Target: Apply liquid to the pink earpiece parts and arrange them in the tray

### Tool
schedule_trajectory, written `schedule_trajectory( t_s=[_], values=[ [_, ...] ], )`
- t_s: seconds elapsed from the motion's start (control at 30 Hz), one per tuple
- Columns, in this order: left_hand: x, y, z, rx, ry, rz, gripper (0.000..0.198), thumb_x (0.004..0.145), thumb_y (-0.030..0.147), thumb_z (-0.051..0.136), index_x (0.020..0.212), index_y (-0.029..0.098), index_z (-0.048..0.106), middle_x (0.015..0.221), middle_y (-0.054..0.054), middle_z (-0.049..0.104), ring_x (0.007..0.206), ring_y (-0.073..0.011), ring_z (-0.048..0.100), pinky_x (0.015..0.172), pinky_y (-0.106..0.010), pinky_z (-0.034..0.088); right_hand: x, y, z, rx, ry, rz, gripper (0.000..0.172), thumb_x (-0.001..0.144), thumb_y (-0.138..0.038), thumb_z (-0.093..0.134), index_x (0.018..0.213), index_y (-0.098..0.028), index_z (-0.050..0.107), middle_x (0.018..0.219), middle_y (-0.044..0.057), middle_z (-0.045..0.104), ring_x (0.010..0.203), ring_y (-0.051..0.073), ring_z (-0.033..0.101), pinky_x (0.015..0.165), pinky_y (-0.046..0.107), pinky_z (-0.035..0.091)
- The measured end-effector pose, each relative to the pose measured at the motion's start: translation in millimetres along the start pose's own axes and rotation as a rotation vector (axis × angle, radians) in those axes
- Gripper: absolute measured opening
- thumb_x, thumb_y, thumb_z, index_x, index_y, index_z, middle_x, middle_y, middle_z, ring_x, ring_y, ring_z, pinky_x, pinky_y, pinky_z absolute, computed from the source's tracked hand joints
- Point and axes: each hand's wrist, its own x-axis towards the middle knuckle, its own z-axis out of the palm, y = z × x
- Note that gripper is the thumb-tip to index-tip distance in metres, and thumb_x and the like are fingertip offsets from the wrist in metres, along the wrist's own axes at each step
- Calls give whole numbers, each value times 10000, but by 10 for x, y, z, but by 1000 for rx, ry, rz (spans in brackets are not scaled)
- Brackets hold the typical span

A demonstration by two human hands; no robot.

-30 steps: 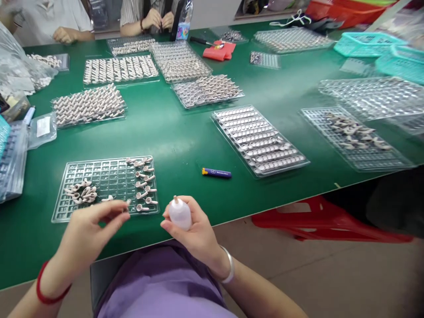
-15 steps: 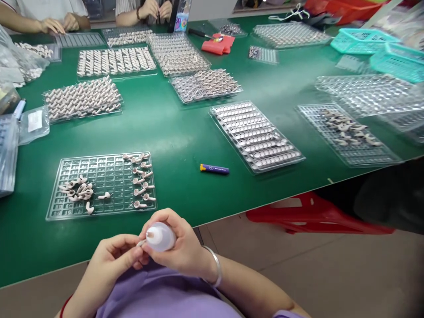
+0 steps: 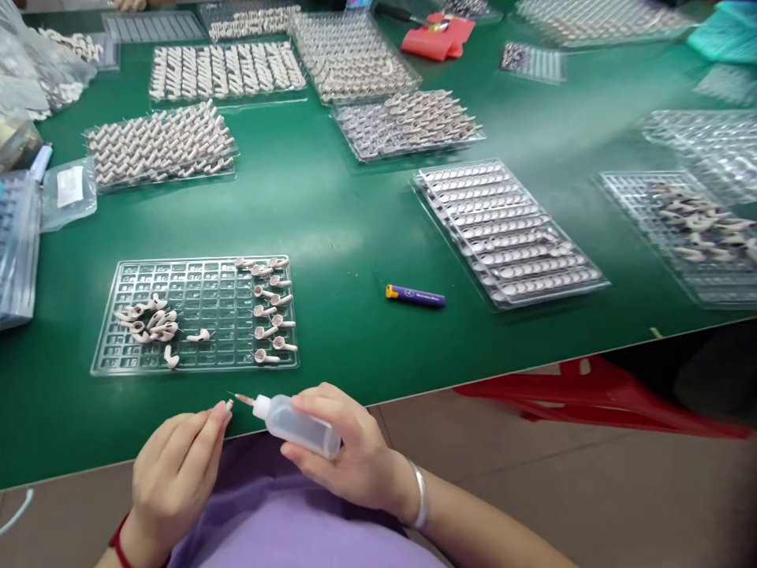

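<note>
My right hand (image 3: 355,454) is wrapped round a translucent squeeze bottle (image 3: 299,426) with a white cap and a thin needle tip, which points left. Pinched in the fingertips of my left hand (image 3: 180,457) is a small whitish earbud shell (image 3: 229,405), mostly hidden by the fingers. The needle ends just above that shell; whether they touch I cannot tell. Beyond my hands lies a clear plastic tray (image 3: 206,300). A loose heap of earbud shells (image 3: 154,322) rests on its left part, and more shells (image 3: 273,315) stand in columns along its right edge.
To the right lie a purple lighter (image 3: 415,297) and a tray of white round-ended parts (image 3: 509,233). Filled trays (image 3: 159,150) and a red cloth (image 3: 438,38) are farther back. The green table's (image 3: 331,379) front edge is near me; a red stool (image 3: 597,398) stands below.
The bottle has swung from pointing at me to lying sideways, needle leftward. My hands have moved apart a little, and my left hand has turned knuckles up. The view has shifted downward and left.
</note>
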Motion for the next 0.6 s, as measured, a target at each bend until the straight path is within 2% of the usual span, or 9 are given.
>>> schedule_trajectory(
  t_s=[0.17,0.4,0.6],
  values=[
    [32,52,-4,16,-34,-13,481,677,-52,763,1125,78,647,858,-103,729,731,-188,652,692,-322,543,-34,44,-5,-56,-19,-69,498,823,-221,654,1283,-204,464,889,84,655,696,202,581,585,329,537],
    [45,46,-11,14,-41,-13,517,698,-46,746,1179,100,628,862,-86,736,717,-180,657,697,-312,541,-32,46,-23,-64,-49,-59,546,800,-217,654,1304,-226,446,871,68,659,671,197,577,574,324,526],
    [4,49,3,-6,-50,-47,515,735,-17,724,1214,140,621,886,-73,744,722,-175,669,713,-311,546,-23,33,-34,-58,-53,-53,518,799,-215,652,1282,-226,464,864,69,654,661,197,572,562,316,514]
  ],
)
